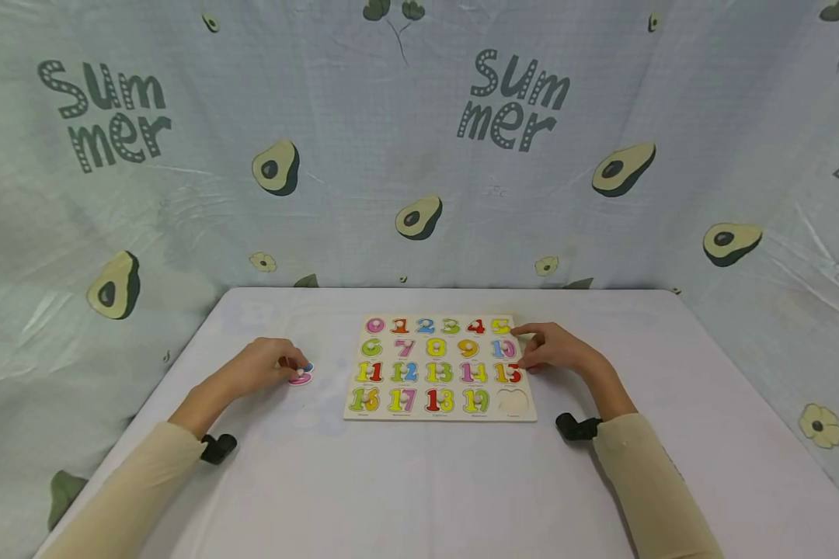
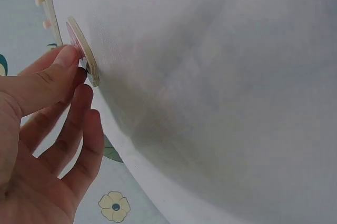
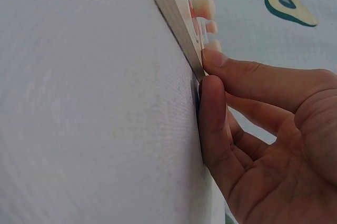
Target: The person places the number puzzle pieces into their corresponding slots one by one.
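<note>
A wooden number puzzle board (image 1: 419,417) lies flat on the table, with several colourful knobbed numerals in it and a bare recess at its near right corner. Left of the board, my left hand (image 1: 262,365) pinches a pink and blue puzzle piece (image 1: 301,380) between thumb and fingertips. In the left wrist view that piece (image 2: 84,50) is seen edge-on, close to the tabletop; its numeral cannot be made out. My right hand (image 1: 555,347) is at the board's right side. The right wrist view shows thumb and finger (image 3: 213,95) pinching the board's edge (image 3: 179,24).
A white cloth covers the table (image 1: 433,489). Behind it hangs a pale curtain (image 1: 349,101) printed with avocados, flowers and lettering. Dark wrist-worn cameras sit by both cuffs, the left one (image 1: 218,449) and the right one (image 1: 576,427).
</note>
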The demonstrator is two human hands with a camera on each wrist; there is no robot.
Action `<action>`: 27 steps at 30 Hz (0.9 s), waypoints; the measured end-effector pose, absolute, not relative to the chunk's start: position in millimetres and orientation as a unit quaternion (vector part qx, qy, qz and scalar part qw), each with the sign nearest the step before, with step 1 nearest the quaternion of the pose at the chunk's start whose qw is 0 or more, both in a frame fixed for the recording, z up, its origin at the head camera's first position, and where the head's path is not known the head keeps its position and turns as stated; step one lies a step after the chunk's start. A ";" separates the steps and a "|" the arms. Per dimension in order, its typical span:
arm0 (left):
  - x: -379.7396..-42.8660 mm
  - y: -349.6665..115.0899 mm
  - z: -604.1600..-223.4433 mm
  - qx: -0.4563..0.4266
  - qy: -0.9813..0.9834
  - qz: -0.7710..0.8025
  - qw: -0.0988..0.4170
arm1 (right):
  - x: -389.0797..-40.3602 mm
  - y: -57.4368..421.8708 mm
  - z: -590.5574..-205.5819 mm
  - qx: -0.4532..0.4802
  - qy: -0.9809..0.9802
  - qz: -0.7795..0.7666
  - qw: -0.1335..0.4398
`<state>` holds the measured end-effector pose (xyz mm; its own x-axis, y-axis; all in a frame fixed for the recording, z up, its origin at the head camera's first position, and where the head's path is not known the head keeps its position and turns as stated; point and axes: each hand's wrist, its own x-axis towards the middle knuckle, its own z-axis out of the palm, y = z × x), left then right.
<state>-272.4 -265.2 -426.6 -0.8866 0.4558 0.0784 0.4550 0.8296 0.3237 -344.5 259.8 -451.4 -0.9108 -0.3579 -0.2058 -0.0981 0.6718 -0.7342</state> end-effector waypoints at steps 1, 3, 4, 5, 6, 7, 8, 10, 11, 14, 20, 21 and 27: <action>-272.1 -264.3 -426.1 0.243 0.956 0.164 -0.004 | -344.4 260.0 -451.7 -0.127 0.898 -0.386 0.168; -271.6 -263.1 -425.0 0.254 0.955 0.152 -0.015 | -343.2 260.1 -451.6 -0.132 0.897 -0.387 0.167; -271.3 -262.3 -424.4 0.257 0.955 0.147 -0.019 | -342.8 260.0 -451.7 -0.134 0.897 -0.387 0.167; -271.1 -262.1 -424.0 0.260 0.955 0.143 -0.022 | -342.3 259.9 -451.7 -0.135 0.897 -0.387 0.166; -271.0 -261.9 -423.8 0.260 0.955 0.141 -0.023 | -341.8 259.9 -451.5 -0.136 0.896 -0.388 0.166; -271.1 -261.6 -424.0 0.259 0.955 0.140 -0.024 | -341.4 259.8 -451.4 -0.136 0.896 -0.388 0.166; -271.1 -261.5 -424.0 0.258 0.956 0.140 -0.023 | -341.1 259.7 -451.3 -0.137 0.896 -0.389 0.165; -270.9 -261.5 -424.7 0.255 0.956 0.141 -0.018 | -341.2 259.5 -452.1 -0.133 0.896 -0.391 0.166; -271.0 -261.4 -425.2 0.253 0.957 0.141 -0.016 | -340.9 259.8 -452.2 -0.134 0.896 -0.390 0.167; -272.4 -259.9 -424.8 0.249 0.958 0.139 -0.011 | -340.9 260.4 -450.8 -0.133 0.896 -0.389 0.168; -270.3 -254.6 -421.3 0.240 0.961 0.135 -0.020 | -340.3 259.2 -450.6 -0.137 0.894 -0.393 0.166; -269.5 -253.4 -420.4 0.240 0.962 0.133 -0.022 | -340.6 259.1 -450.8 -0.138 0.894 -0.393 0.165; -267.5 -244.8 -416.0 0.242 0.961 0.126 -0.039 | -341.3 259.5 -449.1 -0.143 0.897 -0.385 0.165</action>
